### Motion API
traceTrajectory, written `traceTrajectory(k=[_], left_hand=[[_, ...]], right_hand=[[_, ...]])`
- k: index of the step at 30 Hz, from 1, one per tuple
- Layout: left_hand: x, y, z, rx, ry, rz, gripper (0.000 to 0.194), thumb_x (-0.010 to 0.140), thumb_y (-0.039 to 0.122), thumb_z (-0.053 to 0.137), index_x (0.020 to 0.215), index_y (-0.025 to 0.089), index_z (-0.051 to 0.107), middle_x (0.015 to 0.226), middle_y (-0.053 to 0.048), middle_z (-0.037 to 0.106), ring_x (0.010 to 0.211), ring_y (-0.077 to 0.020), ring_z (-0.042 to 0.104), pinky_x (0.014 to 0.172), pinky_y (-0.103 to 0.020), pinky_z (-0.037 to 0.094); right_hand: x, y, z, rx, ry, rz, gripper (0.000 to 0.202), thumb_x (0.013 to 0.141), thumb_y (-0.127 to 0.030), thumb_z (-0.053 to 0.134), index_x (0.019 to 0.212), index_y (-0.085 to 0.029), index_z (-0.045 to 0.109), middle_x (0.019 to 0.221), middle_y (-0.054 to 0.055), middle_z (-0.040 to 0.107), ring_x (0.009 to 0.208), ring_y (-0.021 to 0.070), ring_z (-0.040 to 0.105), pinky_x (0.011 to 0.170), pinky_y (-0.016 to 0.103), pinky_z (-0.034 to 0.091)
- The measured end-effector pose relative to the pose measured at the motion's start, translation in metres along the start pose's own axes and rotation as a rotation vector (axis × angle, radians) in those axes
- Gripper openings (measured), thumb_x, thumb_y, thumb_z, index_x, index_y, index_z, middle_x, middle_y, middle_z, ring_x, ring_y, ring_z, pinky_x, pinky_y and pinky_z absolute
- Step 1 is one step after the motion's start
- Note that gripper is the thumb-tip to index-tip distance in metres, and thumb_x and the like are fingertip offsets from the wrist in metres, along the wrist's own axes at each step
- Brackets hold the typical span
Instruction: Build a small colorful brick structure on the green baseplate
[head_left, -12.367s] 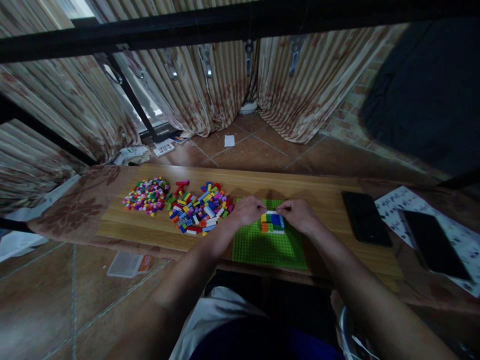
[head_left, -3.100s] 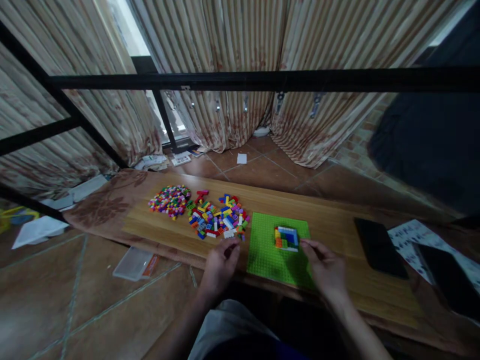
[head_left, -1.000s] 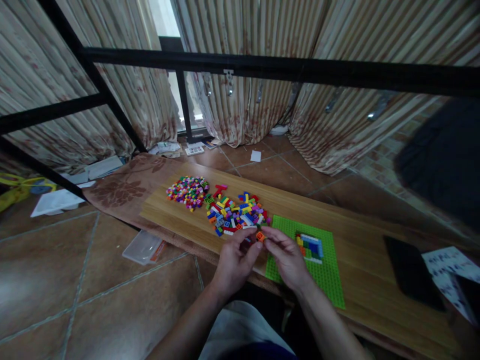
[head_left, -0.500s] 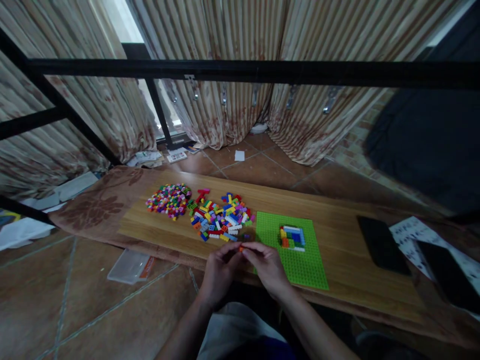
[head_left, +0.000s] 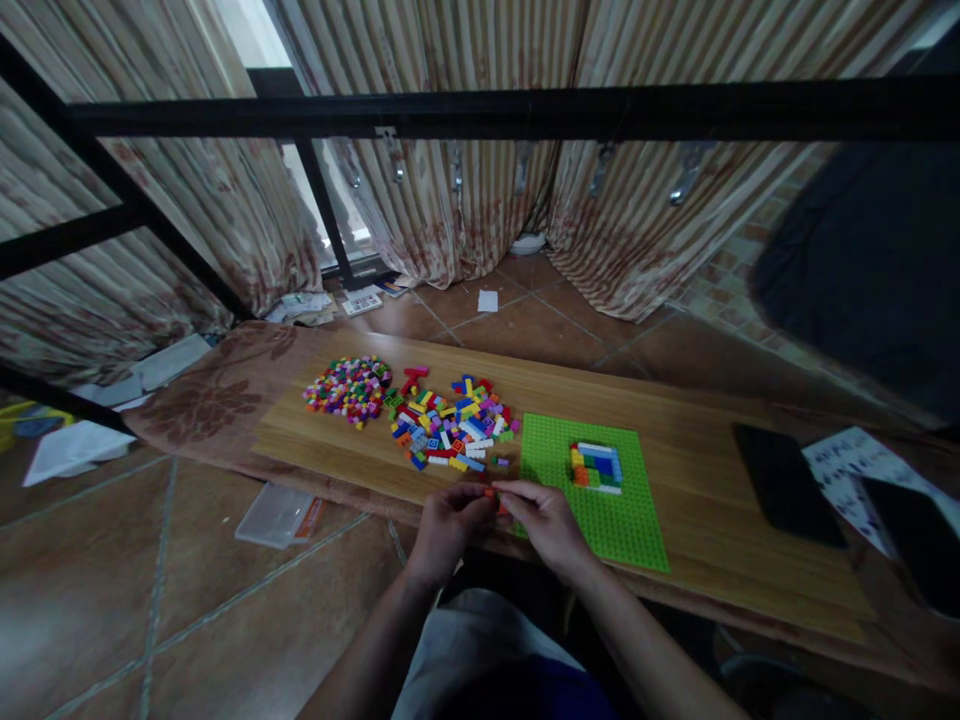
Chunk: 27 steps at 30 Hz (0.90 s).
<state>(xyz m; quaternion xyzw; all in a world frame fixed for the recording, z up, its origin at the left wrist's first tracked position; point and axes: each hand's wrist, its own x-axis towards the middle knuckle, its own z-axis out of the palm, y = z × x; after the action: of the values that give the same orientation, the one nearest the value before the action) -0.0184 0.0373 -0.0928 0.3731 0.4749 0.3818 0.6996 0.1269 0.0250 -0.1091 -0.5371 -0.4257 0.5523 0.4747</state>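
Both my left hand [head_left: 448, 525] and my right hand [head_left: 549, 520] are closed in a pinch, fingertips meeting over the table's near edge. Between them is a small orange building brick [head_left: 491, 493], partly covered by the fingers. To the right lies a green studded baseplate [head_left: 630, 530], its near-left edge beside my right hand. On it sits a small rectangle of coloured bricks [head_left: 596, 468] with white, blue, yellow, orange and green parts. Beyond my hands spreads a loose pile of mixed bricks [head_left: 450, 425].
A second heap of tiny coloured bricks [head_left: 349, 388] lies at the left of the wooden table [head_left: 720, 520]. On the right are a black flat slab [head_left: 787, 485], a printed sheet [head_left: 840, 465] and a dark phone-like object [head_left: 911, 535]. A clear plastic lid [head_left: 274, 515] lies on the floor.
The view has shifted slightly, so the table things sit a little further right. My fingers have turned a little around the orange brick, which shows more now.
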Motion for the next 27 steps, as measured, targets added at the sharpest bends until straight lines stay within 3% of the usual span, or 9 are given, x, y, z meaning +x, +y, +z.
traceTrajectory(k=[6,15,21,27], left_hand=[[0.004,-0.001,-0.005,-0.103,-0.008,0.012,0.026,0.066,0.031,0.077,0.081,0.013,0.066,0.071,-0.002,0.067,0.062,-0.0102,0.058,0.061,-0.021,0.044],[0.008,-0.005,-0.012,-0.103,-0.031,0.08,0.023,0.067,0.026,0.074,0.081,0.015,0.059,0.071,0.001,0.062,0.063,-0.0101,0.057,0.062,-0.021,0.044],[0.013,-0.01,-0.025,0.304,0.057,0.245,0.012,0.073,0.019,0.063,0.085,0.017,0.059,0.075,0.002,0.061,0.068,-0.0115,0.057,0.062,-0.021,0.044],[0.019,-0.006,-0.019,0.723,0.099,0.393,0.019,0.073,0.007,0.054,0.088,0.018,0.06,0.077,0.001,0.061,0.068,-0.0125,0.057,0.064,-0.022,0.044]], right_hand=[[0.004,0.005,-0.003,0.1,0.032,0.038,0.032,0.076,-0.041,0.067,0.102,-0.024,0.072,0.093,0.003,0.074,0.084,0.0204,0.069,0.078,0.039,0.057],[0.026,0.008,-0.001,-0.735,0.029,-0.443,0.032,0.085,-0.014,0.049,0.108,-0.023,0.069,0.107,0.007,0.068,0.103,0.0204,0.062,0.094,0.038,0.049],[0.034,0.013,-0.003,-0.838,0.061,-0.459,0.038,0.083,-0.014,0.051,0.119,-0.021,0.062,0.108,0.008,0.066,0.101,0.022,0.062,0.092,0.039,0.05],[0.03,0.013,-0.01,-0.729,0.105,-0.397,0.046,0.082,-0.019,0.053,0.128,-0.025,0.054,0.105,0.006,0.066,0.088,0.019,0.065,0.082,0.036,0.055]])
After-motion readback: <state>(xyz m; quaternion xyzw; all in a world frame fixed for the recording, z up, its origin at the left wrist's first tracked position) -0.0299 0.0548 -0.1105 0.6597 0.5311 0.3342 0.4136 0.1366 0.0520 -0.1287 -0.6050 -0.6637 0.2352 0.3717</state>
